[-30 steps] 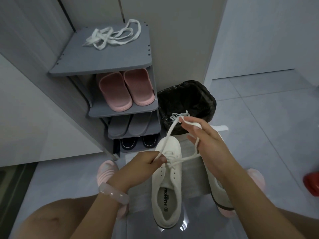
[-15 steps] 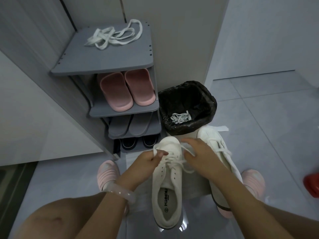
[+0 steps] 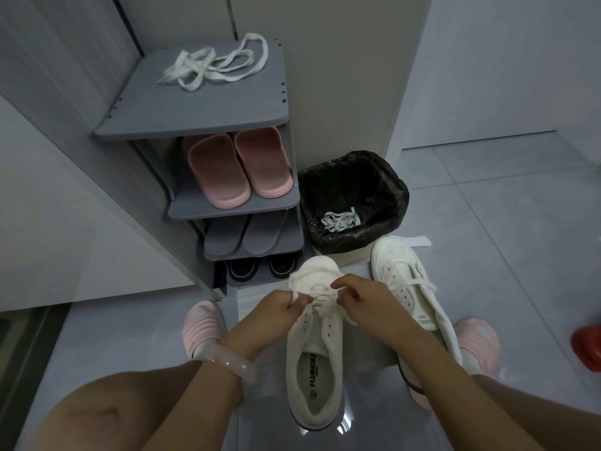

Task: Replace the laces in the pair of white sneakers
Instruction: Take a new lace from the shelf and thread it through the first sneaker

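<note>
The scene is dim and cool-toned, with soft, even light and no hard shadows. The brightest patch is a small glare on the glossy floor [image 3: 341, 426] just behind the heel of the near sneaker [image 3: 313, 353]. The lower tiers of the shoe rack [image 3: 195, 118] sink into deep shade, and the inside of the bin [image 3: 354, 203] is nearly black. Both hands are slightly smeared by motion around the fingers [image 3: 300, 301]. Wide-angle distortion bends the wall lines and rack edges outward toward the borders. The knee [image 3: 94, 415] at the bottom is soft and out of focus.
</note>
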